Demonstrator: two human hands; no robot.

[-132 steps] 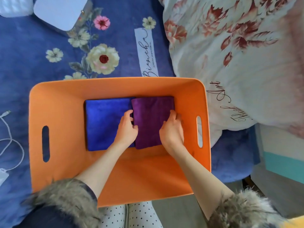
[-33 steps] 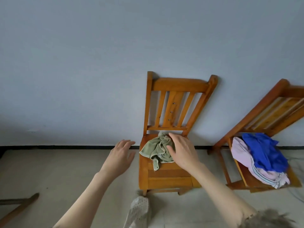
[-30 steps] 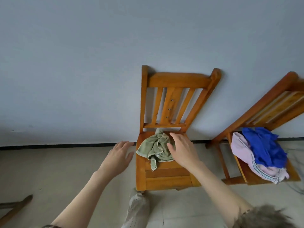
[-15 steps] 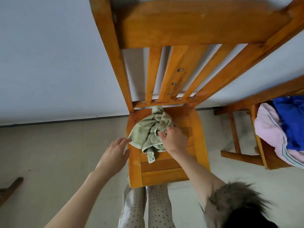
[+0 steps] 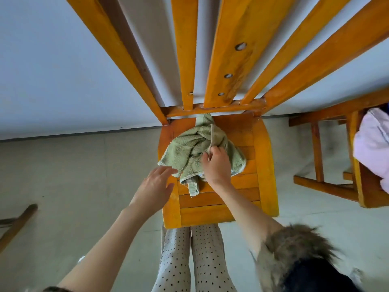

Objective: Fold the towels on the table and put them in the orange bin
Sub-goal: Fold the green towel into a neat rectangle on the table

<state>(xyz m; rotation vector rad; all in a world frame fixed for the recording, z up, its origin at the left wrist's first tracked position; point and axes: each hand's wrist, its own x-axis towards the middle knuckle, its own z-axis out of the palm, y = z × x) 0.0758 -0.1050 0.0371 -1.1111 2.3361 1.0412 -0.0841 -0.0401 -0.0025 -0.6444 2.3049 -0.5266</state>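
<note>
A crumpled green towel [image 5: 195, 152] lies on the slatted seat of a wooden chair [image 5: 261, 165], bunched toward the back of the seat, with one corner reaching under the lower rail of the backrest and a narrow tail hanging down toward the front slats. The chair stands against a pale wall [image 5: 63, 70] on a light floor [image 5: 73, 175].

The right hand [image 5: 216, 165] rests on top of the towel near its middle. Its fingers [image 5: 207, 158] are curled and drawn together, pinching a fold of the cloth between thumb and fingertips. The forearm runs down to a fur-trimmed cuff [image 5: 294, 241] at the lower right.

The left hand [image 5: 153, 188] is at the left front edge of the seat, palm down, fingers straight and loosely together, the tips just beside the towel's left edge; whether they touch the cloth I cannot tell. It holds nothing.

Two legs in white dotted trousers [image 5: 189, 260] stand right in front of the chair.

To the right is a second wooden chair [image 5: 328, 186], only partly in frame, with pink cloth [image 5: 372, 144] heaped on its seat. At the far left a dark wooden stick [image 5: 19, 222] lies on the floor, cut off by the frame edge
</note>
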